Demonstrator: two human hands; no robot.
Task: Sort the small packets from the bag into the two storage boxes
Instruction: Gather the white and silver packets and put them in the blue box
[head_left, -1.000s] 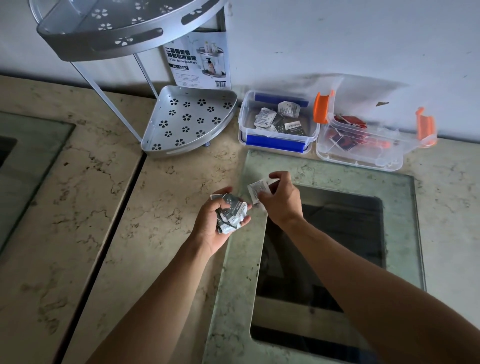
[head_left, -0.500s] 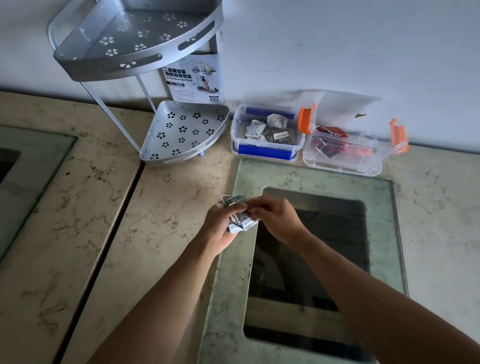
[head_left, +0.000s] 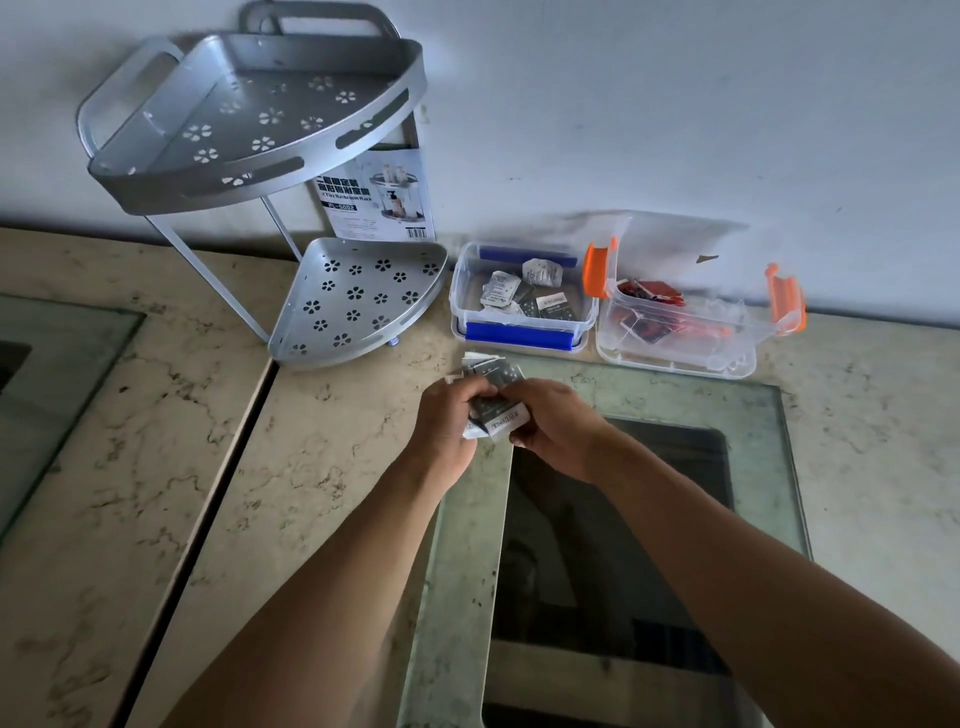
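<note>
My left hand (head_left: 444, 423) holds a bundle of small grey and white packets (head_left: 491, 382) over the counter. My right hand (head_left: 558, 428) meets it from the right, its fingers pinching one white packet (head_left: 506, 423) at the bundle's lower edge. Behind them, by the wall, stands a clear box with blue latches (head_left: 524, 336) holding several grey and white packets. To its right sits a clear box with orange latches (head_left: 675, 358) holding several red packets, its lid propped up against the wall. No bag is in view.
A silver two-tier corner rack (head_left: 358, 301) with its product card stands at the back left. A glass panel with a dark middle (head_left: 613, 519) lies under my right arm. Another glass panel (head_left: 47, 384) is at the far left of the marble counter.
My right hand, which held a white packet apart from the bundle a second ago, has come in against my left hand and now pinches a packet at the bundle. The view has shifted.
</note>
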